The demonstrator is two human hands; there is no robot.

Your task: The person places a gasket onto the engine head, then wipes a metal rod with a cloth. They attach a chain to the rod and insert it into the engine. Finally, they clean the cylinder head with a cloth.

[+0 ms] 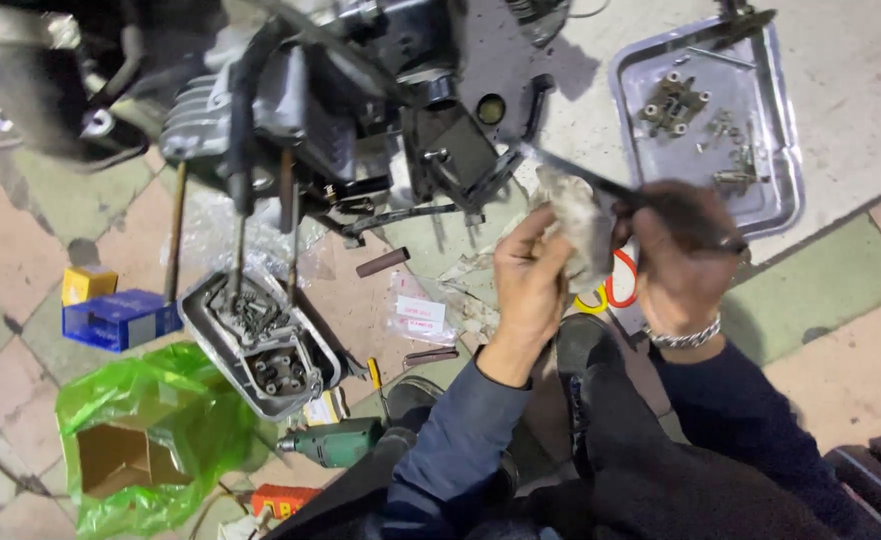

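You're over a paved floor (841, 380) of pink and green tiles, with an engine (331, 110) lying at the top of the view. Count with me: two metal trays. One tray (783, 150) sits upper right with small screws and fittings in it, and the other tray (219, 345) lies lower left, packed with bolts and sockets. One blue box (116, 318) lies with one yellow box (88, 284) just beside it, one green bag (176, 420) is wrapped round a cardboard box, one green drill (336, 443) lies near your knee, and two short dark rods (383, 262) rest on the tiles.

Now your hands. Your left hand (531, 285) is curled shut around a grey rag (579, 225), fingers pinching it from the left. Your right hand (683, 262), wearing a chain bracelet (686, 337), is closed on a long thin tool (601, 185), blurred, so its exact kind is unclear. Its long axis runs diagonally, the free end pointing up and left toward the engine, the held end down and right in your fist. The rag touches the tool partway along, just in front of your chest, between both hands.
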